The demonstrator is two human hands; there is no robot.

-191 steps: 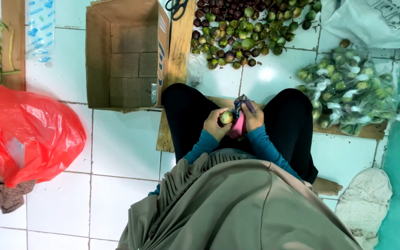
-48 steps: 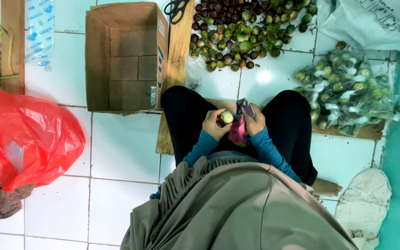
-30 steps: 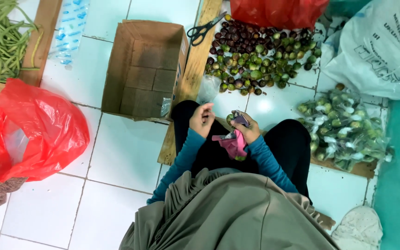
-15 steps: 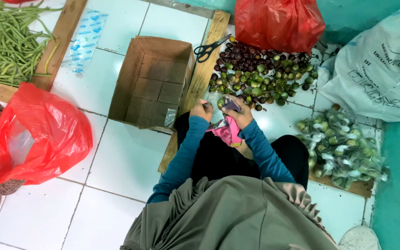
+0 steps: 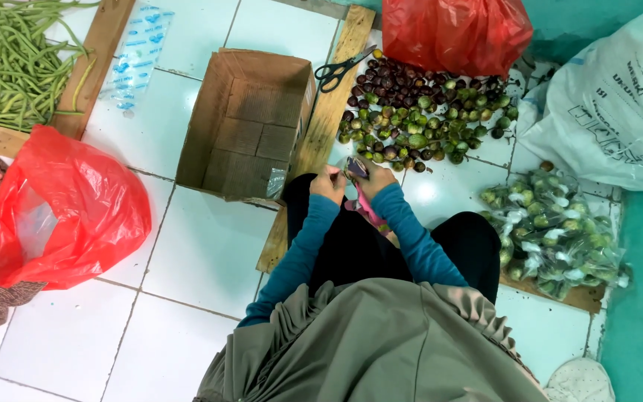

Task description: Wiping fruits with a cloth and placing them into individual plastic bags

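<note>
Small dark fruit [image 5: 356, 168], half-hidden between hands

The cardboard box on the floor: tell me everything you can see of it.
The cardboard box is plain brown, rectangular and open at the top, its bottom flaps showing inside; it looks empty. Something clear and shiny, maybe plastic, sits at its near right corner. It stands upright on the white tiled floor, its right side against a wooden plank. Neither hand touches it.

Two red bags [image 5: 68, 212], one cardboard box [image 5: 251, 123]
</note>
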